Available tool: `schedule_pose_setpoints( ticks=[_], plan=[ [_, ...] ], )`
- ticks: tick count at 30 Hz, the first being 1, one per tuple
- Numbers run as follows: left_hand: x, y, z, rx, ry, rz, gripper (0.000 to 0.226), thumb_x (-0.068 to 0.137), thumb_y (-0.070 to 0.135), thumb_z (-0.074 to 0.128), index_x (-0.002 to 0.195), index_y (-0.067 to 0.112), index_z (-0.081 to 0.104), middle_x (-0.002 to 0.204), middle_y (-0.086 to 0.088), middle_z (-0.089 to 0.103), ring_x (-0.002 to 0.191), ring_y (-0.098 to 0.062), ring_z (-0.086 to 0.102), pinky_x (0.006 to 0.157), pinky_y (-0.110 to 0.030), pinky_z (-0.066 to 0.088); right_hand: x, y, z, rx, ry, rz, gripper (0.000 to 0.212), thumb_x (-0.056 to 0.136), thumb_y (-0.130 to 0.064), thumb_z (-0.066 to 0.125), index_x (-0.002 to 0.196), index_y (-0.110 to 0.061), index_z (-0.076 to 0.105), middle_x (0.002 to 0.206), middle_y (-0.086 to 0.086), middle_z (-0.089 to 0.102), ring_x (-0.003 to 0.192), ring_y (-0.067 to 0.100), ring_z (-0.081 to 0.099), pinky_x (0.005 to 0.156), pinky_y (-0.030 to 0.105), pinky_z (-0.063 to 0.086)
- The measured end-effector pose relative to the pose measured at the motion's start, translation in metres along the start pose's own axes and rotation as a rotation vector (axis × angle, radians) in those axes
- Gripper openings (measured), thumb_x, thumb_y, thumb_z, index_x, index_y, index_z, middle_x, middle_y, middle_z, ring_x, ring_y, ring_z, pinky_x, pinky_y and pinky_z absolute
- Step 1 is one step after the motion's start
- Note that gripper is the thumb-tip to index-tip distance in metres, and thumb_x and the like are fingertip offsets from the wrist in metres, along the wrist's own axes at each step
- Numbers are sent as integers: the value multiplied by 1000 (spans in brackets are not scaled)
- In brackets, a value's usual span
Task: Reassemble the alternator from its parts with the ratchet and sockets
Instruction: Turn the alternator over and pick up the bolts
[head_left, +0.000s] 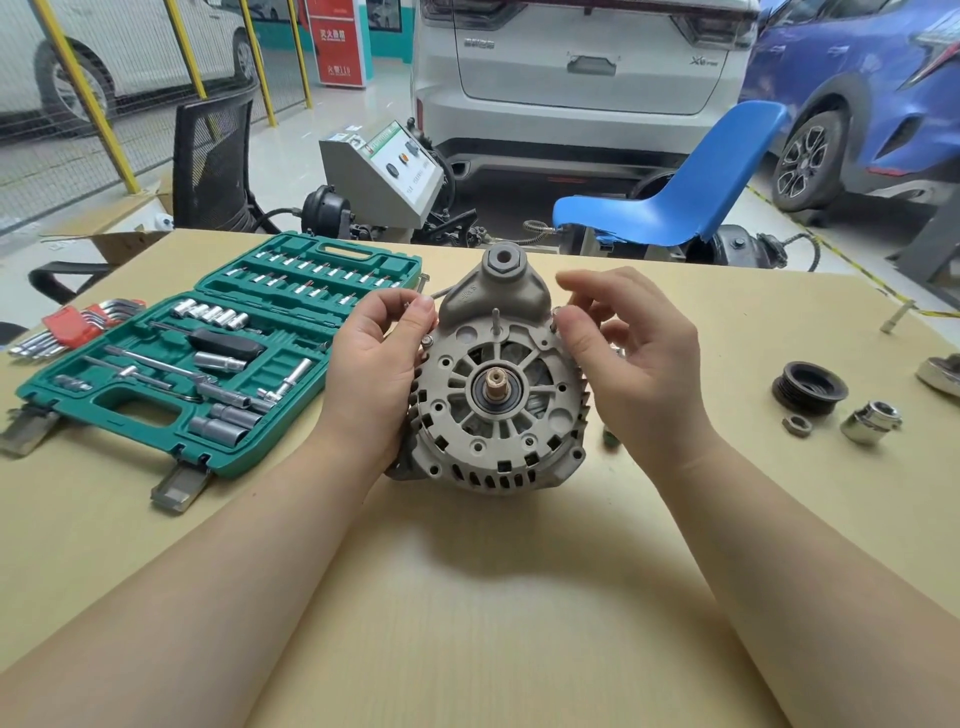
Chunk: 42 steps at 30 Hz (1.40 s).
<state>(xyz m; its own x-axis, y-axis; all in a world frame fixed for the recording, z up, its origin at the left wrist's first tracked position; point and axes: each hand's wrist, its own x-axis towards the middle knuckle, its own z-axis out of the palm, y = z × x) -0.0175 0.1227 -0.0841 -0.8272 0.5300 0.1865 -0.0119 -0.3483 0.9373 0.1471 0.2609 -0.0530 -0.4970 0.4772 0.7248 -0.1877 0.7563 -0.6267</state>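
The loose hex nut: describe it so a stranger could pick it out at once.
Start at the grey alternator in the middle of the tan table and look to its right, to the black grooved pulley. The hex nut lies just in front of the pulley, left of a shiny chrome socket. It is the smallest, flat, dull-grey piece there.

The pale tan, flat-surfaced worktop (467, 597) carries the grey cast-metal alternator housing (498, 395) at centre. At left lies an open green plastic socket case (156, 421), with a red-held set of hex keys (67, 327) beside it. At right — well apart from the housing — lie a black grooved pulley (809, 387), a small hex nut (796, 425) and a chrome socket (871, 421).
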Motion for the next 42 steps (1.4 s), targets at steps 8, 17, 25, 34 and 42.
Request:
schedule_pose_setpoints(
  ticks=[8,17,25,34,42],
  plan=[
    [-1,2,1,-15,-1,-14,8,107,20,69,99,19,69,97,-4,70,85,-26,65,81,-46,59,2,-4,1,-69,-21,-45,9,95,-7,71,100,-10,78,98,0,67,87,17,65,68,25,53],
    [-1,2,0,8,-3,-9,9,107,21,69,98,21,70,97,-5,71,87,-27,66,86,-52,59,2,-2,1,-89,-39,-114,15,95,-5,71,108,-8,78,99,5,69,92,18,66,74,27,54],
    [-1,2,0,10,-1,-4,10,105,22,71,96,23,71,95,-1,72,86,-28,65,87,-56,58,3,-2,3,-2,-20,37,7,91,-15,77,97,-19,79,95,-7,71,89,18,68,71,25,53],
    [-2,3,1,17,-25,8,11,99,29,73,88,30,74,93,0,73,83,-25,67,85,-54,59,0,-4,1,12,-19,21,10,93,-14,74,103,-13,75,98,-2,70,92,19,67,73,28,55],
    [-2,5,0,17,-6,6,8,96,32,74,87,32,74,96,-3,72,87,-30,65,91,-71,57,1,-9,5,-32,-5,68,10,92,-10,76,97,-18,78,94,-6,72,94,15,68,75,26,56]
  ],
)
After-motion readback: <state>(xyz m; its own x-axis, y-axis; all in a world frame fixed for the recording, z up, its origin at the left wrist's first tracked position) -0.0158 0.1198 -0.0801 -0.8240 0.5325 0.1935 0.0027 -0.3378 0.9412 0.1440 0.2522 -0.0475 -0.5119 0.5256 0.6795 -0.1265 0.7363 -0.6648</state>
